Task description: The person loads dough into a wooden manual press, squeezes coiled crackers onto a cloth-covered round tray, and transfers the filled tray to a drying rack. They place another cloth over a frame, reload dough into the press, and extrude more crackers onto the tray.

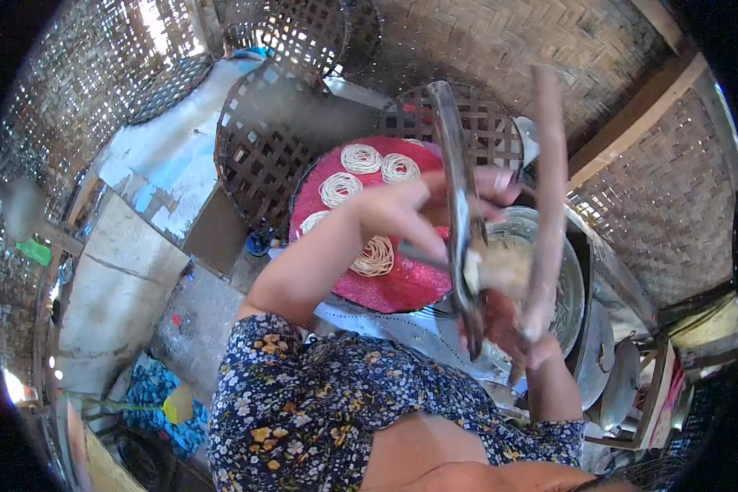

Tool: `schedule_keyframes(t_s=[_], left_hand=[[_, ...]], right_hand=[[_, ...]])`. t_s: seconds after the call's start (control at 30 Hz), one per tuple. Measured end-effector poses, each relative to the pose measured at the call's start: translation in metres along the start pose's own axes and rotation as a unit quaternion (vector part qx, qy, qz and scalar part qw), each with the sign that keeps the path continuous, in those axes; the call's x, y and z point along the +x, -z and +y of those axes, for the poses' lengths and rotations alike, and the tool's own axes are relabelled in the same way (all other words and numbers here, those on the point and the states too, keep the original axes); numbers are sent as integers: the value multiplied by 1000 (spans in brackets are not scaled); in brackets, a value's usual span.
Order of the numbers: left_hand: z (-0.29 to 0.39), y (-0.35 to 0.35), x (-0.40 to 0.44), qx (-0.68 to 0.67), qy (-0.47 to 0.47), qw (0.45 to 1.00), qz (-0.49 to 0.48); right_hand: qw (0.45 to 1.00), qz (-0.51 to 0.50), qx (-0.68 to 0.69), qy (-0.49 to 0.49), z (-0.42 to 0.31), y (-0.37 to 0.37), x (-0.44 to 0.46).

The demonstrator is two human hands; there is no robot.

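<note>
My left hand (pixel 410 205) is smeared by motion beside a dark, slotted wooden bar (pixel 453 164). Some fingers reach behind the bar, and a thin grey tool (pixel 422 256) shows below the thumb. My right hand (pixel 507 332) wraps the bar's lower end, partly hidden behind it. A lighter wooden stick (pixel 548 189) stands blurred at the right, its low end over my right wrist. Between the two pieces of wood is pale dough (pixel 504 266). Behind them sits a metal basin (pixel 580 275) with pale paste. Coiled noodle-like rounds (pixel 342 189) lie on a red round tray (pixel 353 283).
Woven baskets (pixel 275 148) lean behind the tray. A woven bamboo wall (pixel 533 41) and a wooden beam (pixel 631 123) stand beyond. Pot lids (pixel 619 381) are at the lower right. A blue cloth (pixel 160 394) lies at the lower left, near a pale board (pixel 115 287).
</note>
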State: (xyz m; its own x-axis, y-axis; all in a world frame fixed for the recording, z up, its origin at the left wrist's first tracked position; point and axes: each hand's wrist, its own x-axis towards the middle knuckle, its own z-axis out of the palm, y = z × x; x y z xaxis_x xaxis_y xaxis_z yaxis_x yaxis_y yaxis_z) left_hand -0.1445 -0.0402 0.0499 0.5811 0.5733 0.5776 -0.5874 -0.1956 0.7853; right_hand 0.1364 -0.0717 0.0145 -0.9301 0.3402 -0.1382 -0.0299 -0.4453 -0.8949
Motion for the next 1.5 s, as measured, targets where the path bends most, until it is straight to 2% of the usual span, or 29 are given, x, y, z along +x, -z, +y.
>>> schedule_keyframes(t_s=[0.03, 0.1, 0.13, 0.2, 0.3, 0.5, 0.6, 0.63, 0.73, 0.8, 0.83, 0.93, 0.97, 1.07, 1.17, 1.23, 1.33, 1.47, 1.5], left_hand=[[16, 2, 12, -155, 10, 988, 6], [46, -19, 34, -243, -125, 962, -13], [62, -40, 42, -229, -105, 967, 34], [64, -48, 49, -198, -102, 972, 68], [32, -19, 53, -155, -148, 976, 37], [-46, 65, 26, -300, -126, 926, 191], [-60, 91, 8, -377, -128, 901, 174], [-59, 90, 5, -357, -121, 900, 219], [-59, 85, -4, -368, -153, 902, 166], [-57, 69, -4, -365, -168, 901, 163], [-60, 65, -2, -375, -173, 898, 149], [-57, 62, 7, -365, -196, 902, 120], [-48, 63, 13, -349, -208, 907, 108], [-17, 67, 22, -306, -233, 921, 54], [2, 58, 15, -282, -243, 928, 12], [-1, 44, 9, -295, -245, 923, 22], [-17, 34, 7, -303, -252, 919, 16], [-20, 31, 20, -265, -261, 928, -3], [-13, 32, 24, -261, -267, 927, -12]], right_hand=[[997, -14, 64, -35, -4, -12, -3], [985, -33, 145, -90, -7, -17, -3], [984, -25, 148, -101, -8, -14, -6], [984, 6, 134, -117, -15, -7, -14], [985, 71, 98, -126, -23, 3, -30], [982, 148, 68, -99, -13, 19, -17], [975, 188, 32, -111, -9, 20, -4], [972, 203, 16, -119, -9, 18, -2], [966, 192, -17, -169, -14, 22, -5], [964, 188, -30, -183, -23, 12, -12], [958, 220, -29, -181, -29, 4, -16], [949, 219, -144, -174, -48, 4, -23], [945, 258, -146, -136, -56, -10, -15], [936, 248, -212, -133, -57, -12, -7], [947, 216, -209, -111, -44, -12, -4], [957, 193, -194, -100, -35, -13, -9], [954, 162, -208, -141, -42, -13, -31], [918, 247, -263, -166, -68, -27, -38], [920, 259, -273, -108, -67, -25, -35]])
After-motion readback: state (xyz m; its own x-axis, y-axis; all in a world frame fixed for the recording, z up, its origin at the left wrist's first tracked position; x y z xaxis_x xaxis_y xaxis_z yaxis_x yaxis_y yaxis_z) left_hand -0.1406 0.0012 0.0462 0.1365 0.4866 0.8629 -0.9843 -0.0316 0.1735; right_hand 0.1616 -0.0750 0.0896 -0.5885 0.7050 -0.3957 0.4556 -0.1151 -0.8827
